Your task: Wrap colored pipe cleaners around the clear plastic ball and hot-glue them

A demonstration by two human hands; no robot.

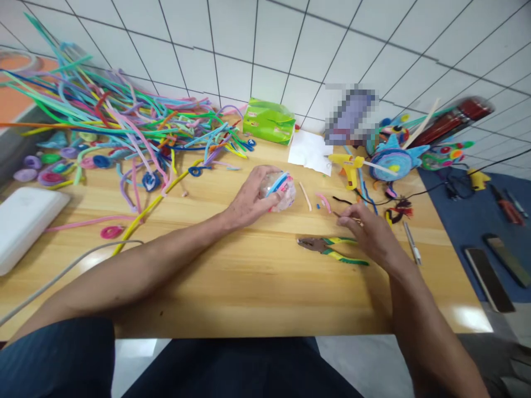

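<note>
Wooden tabletop (249, 298); translucent round object (289, 198) in curled fingers, left hand (247, 200); dark sliver (336, 214) between pinching fingertips, right hand (368, 229).

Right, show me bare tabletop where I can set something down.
The widest bare patch of table lies between the left forearm and right forearm, nearer the front edge than the pliers. A smaller one fills the right front corner, below the pen. Crowded: back left, with pipe cleaners; back right, around the glue gun.

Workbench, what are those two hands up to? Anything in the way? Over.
Left hand gripping roundish piece. Right hand apparently pinching thin dark piece. Pliers close by right hand, pink scrap between hands; possible clutter.
</note>
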